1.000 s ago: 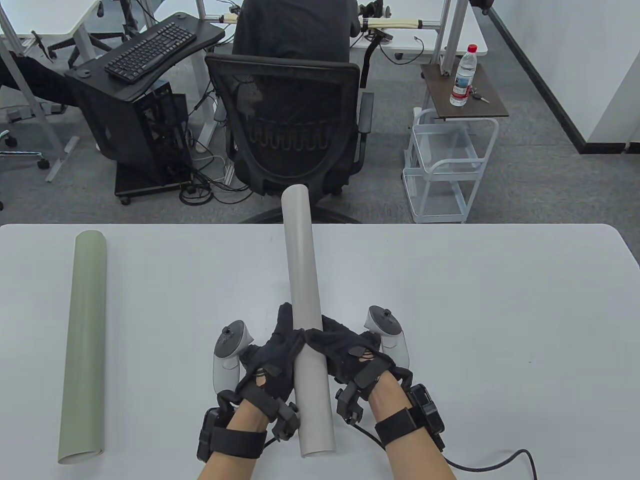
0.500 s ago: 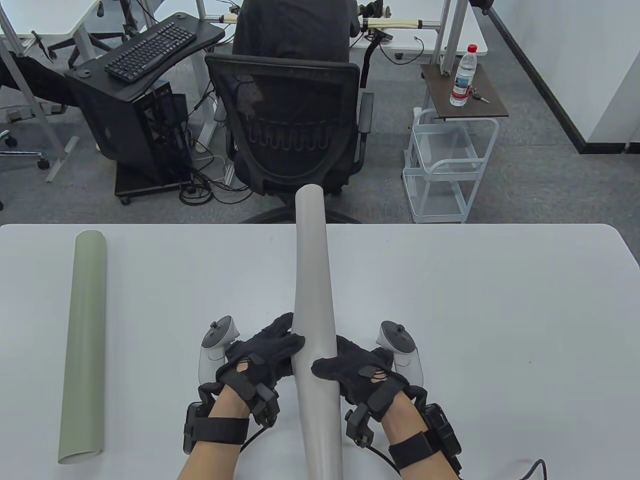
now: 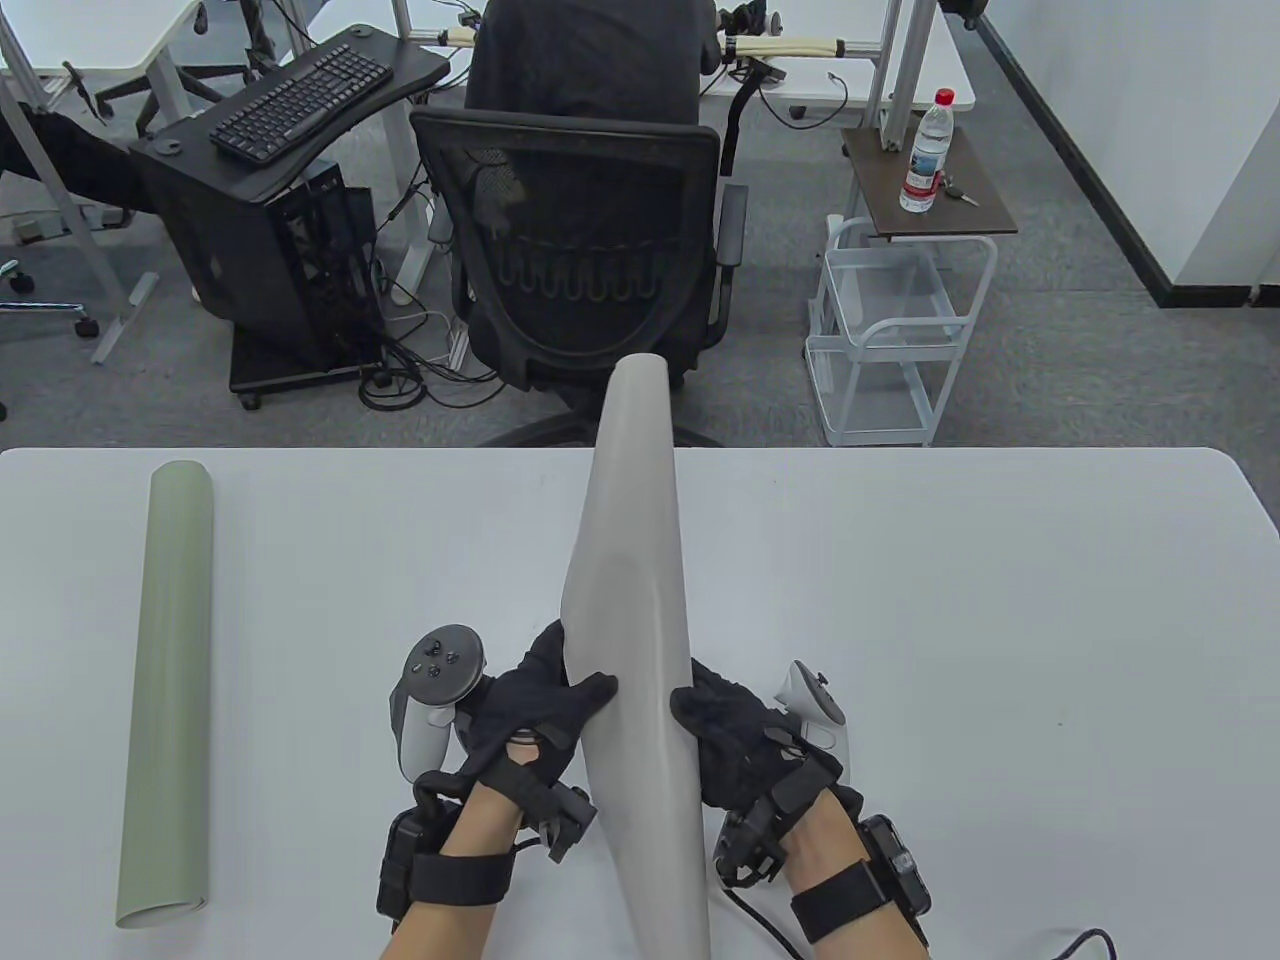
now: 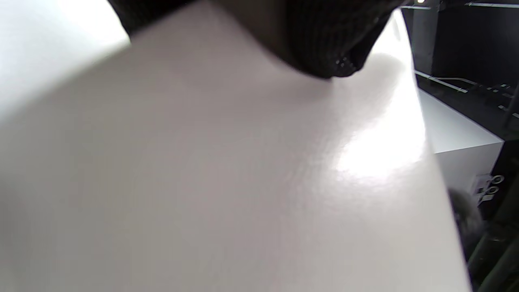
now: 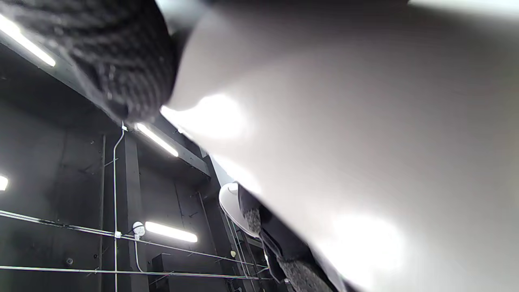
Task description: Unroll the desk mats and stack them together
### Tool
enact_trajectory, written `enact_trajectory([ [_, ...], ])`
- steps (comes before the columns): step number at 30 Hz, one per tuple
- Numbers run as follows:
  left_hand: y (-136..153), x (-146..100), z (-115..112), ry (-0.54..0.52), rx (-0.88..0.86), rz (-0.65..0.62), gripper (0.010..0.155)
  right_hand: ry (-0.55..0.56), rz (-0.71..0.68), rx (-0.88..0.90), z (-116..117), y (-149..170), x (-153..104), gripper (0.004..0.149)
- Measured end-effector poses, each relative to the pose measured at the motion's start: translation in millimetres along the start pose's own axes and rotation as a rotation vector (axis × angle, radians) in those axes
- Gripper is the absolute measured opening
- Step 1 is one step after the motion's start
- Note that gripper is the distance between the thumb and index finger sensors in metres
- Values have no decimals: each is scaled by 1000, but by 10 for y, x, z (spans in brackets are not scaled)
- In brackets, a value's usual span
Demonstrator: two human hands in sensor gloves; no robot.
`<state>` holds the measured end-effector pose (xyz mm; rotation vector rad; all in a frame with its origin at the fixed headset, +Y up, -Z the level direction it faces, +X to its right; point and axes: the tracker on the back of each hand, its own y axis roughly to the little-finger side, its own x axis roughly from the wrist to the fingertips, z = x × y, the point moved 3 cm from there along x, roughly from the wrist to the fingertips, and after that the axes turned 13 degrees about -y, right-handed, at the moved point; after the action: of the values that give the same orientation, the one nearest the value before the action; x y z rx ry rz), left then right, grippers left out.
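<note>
Fingers of the left hand [image 3: 535, 715] and right hand [image 3: 735, 735] are gripping the grey mat [image 3: 635, 640] mid-table, seemingly light, springy and smooth, best pinched along its loose edge.

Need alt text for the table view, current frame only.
Two gloved hands, left hand and right hand, hold a grey rolled desk mat between them, lengthwise away from the person, beginning to open, above a white table. A pale green rolled desk mat lies untouched along the table's left side.
</note>
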<state>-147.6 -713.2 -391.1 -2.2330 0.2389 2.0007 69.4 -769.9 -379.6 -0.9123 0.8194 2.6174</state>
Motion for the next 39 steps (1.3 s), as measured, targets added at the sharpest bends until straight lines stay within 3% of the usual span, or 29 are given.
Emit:
enact_trajectory([
  [3, -11, 7, -20, 18, -35, 4, 59, -73, -31, 6, 40, -10, 42, 88],
  [8, 67, 37, 69, 0, -57, 18, 46, -72, -63, 157, 11, 61, 23, 70],
  [10, 125, 62, 140, -19, -79, 32, 40, -62, -75, 170, 9, 57, 27, 70],
  [13, 136, 71, 208, 2, -73, 26, 37, -102, -97, 44, 31, -21, 39, 77],
  [16, 82, 60, 289, -12, -77, 16, 36, -151, -107, 108, 42, -21, 51, 82],
  [24, 109, 56, 321, -20, -119, 27, 36, -303, -209, 207, 59, -70, 59, 79],
  [30, 33, 20, 293, -16, -133, 6, 35, -199, -181, 147, -33, -127, 23, 93],
  [32, 46, 17, 277, -2, -172, 12, 35, -160, -192, 92, -61, -150, 19, 88],
  [39, 139, 67, 315, -31, -160, 26, 37, -221, -182, 102, -54, -116, 11, 67],
])
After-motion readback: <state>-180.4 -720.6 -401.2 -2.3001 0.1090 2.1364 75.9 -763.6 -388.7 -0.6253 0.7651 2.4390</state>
